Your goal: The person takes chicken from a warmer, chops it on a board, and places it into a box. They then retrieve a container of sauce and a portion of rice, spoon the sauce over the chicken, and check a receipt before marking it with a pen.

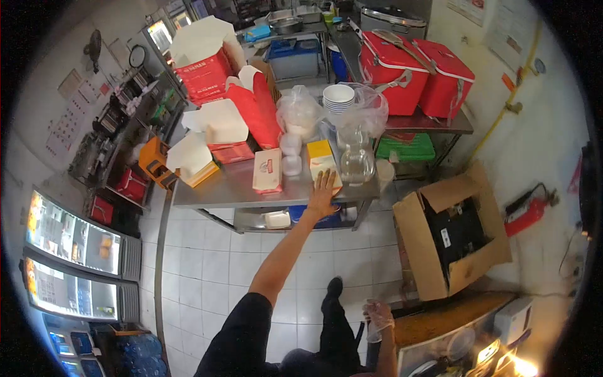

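My left hand (323, 191) reaches forward to the steel table (232, 191), its fingers spread over the near end of a yellow and white box (320, 157). To its left stands a white and red box (268, 169), with small white foam containers (291, 154) between the two. Clear plastic containers (357, 164) are just right of the hand, below a stack of white bowls (339, 97). My right hand (379, 314) hangs low by my side, near the counter, in what looks like a clear plastic glove. Its fingers are bent, and whether they hold anything is unclear.
Open red and white cartons (217, 129) crowd the table's left side. Red cooler bags (392, 72) sit on a table at the back right. An open cardboard box (452, 232) and a fire extinguisher (525, 213) are at right. Glass-door fridges (72, 239) stand at left.
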`<state>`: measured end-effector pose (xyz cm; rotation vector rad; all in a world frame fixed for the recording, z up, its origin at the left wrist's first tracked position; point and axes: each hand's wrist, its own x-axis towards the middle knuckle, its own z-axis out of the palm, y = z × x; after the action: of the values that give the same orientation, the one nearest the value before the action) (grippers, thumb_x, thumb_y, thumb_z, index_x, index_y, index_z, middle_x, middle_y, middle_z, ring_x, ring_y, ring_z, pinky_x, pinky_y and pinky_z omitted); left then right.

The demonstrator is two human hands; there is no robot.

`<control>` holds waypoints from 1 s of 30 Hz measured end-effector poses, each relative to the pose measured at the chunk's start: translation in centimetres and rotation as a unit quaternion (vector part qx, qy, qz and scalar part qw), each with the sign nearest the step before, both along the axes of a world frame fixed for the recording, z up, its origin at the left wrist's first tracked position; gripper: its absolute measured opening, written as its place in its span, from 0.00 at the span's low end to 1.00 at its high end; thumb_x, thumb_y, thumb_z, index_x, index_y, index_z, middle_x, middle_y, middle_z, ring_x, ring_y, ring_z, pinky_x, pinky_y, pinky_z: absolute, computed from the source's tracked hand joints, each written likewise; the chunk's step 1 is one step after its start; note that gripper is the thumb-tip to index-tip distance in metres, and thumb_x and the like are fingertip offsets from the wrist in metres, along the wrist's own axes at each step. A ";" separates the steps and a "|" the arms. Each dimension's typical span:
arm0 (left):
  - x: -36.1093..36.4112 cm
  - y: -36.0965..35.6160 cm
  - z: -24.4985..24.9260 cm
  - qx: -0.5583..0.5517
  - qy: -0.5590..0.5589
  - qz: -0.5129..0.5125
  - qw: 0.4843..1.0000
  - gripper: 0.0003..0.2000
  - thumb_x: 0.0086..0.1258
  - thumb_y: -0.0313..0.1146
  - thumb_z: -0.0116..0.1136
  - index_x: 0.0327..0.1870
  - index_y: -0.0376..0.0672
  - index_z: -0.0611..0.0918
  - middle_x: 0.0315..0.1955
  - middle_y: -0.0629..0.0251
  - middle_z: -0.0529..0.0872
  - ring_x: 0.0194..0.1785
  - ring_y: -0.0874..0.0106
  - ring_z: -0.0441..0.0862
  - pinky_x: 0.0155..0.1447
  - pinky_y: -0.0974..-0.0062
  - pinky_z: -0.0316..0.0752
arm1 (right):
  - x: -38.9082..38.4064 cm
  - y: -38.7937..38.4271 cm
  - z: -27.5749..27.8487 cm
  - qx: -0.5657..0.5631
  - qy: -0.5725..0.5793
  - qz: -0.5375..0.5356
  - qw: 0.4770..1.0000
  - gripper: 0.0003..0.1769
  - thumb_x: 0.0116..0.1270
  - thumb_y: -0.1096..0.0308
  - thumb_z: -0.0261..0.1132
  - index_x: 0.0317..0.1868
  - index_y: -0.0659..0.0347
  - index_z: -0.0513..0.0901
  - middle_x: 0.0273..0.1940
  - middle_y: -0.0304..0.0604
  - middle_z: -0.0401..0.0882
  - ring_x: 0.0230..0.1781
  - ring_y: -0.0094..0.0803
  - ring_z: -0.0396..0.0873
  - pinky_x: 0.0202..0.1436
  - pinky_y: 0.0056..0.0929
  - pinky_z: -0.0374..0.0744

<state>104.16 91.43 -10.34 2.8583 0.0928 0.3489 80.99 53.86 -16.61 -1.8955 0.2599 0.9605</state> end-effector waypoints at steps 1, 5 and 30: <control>1.5 1.0 -1.7 -0.010 0.005 0.005 1.000 0.57 0.45 0.38 0.76 0.77 0.44 0.50 0.73 0.53 0.60 0.76 0.52 0.55 0.70 0.47 0.59 | 0.8 -0.3 -1.6 0.024 -0.012 -0.004 1.000 0.23 0.65 0.64 0.66 0.59 0.63 0.79 0.36 0.44 0.87 0.30 0.27 0.84 0.36 0.27 0.82; -0.1 3.6 -8.2 0.107 -0.017 -0.081 0.991 0.39 0.53 0.30 0.66 0.71 0.46 0.66 0.72 0.60 0.63 0.74 0.57 0.60 0.67 0.49 0.63 | 1.0 -4.4 -8.7 0.308 0.194 -0.295 0.884 0.20 0.66 0.68 0.66 0.56 0.65 0.79 0.36 0.46 0.87 0.30 0.28 0.84 0.31 0.30 0.83; -44.4 16.7 12.6 -0.151 -0.234 0.070 0.958 0.27 0.45 0.25 0.68 0.54 0.50 0.83 0.45 0.64 0.86 0.48 0.62 0.83 0.49 0.65 0.78 | -7.9 44.0 11.5 -0.003 -0.304 0.276 0.912 0.18 0.57 0.62 0.65 0.43 0.65 0.82 0.36 0.54 0.84 0.37 0.39 0.83 0.38 0.39 0.77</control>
<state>59.75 108.10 2.24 2.4013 0.2358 0.9418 73.07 97.90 -5.06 -2.2148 -0.6767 0.6567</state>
